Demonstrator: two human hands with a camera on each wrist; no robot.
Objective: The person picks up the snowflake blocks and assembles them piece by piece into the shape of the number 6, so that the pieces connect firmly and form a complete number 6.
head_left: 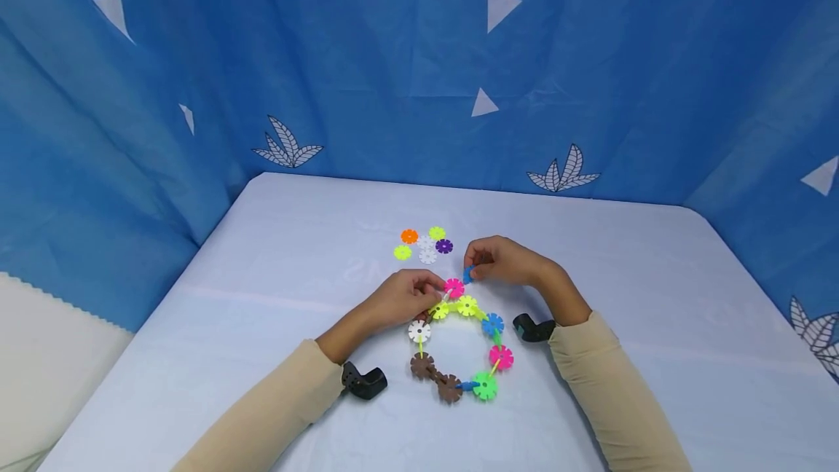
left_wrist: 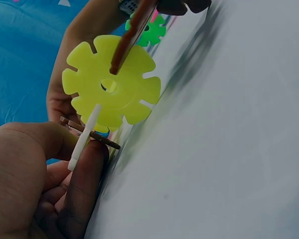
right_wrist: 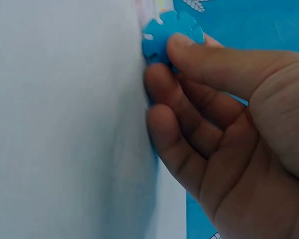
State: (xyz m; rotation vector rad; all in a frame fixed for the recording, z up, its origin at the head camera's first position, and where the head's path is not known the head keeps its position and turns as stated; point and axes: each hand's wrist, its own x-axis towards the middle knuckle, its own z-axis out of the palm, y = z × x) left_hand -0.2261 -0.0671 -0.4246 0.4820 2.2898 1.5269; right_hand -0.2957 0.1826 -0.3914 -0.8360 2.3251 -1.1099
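A ring of interlocking plastic snowflake discs lies on the table, with a white disc [head_left: 419, 331], a green disc [head_left: 485, 386] and brown, pink, blue and yellow ones joined edge to edge. At its far left side, my left hand [head_left: 405, 299] pinches the chain. In the left wrist view, a brown disc [left_wrist: 107, 141] and a white disc [left_wrist: 84, 139], both edge-on, sit at its fingertips beside a yellow disc [left_wrist: 112, 82]. A pink disc [head_left: 454, 288] stands at the ring's far end. Close to it, my right hand [head_left: 503, 261] pinches a blue disc [right_wrist: 162, 37] between thumb and finger.
Several loose discs lie beyond the ring, among them an orange disc [head_left: 409, 237] and a purple disc [head_left: 444, 246]. Black wrist devices [head_left: 364, 382] show by both sleeves. A blue patterned curtain [head_left: 406, 57] hangs behind the white table [head_left: 295, 239].
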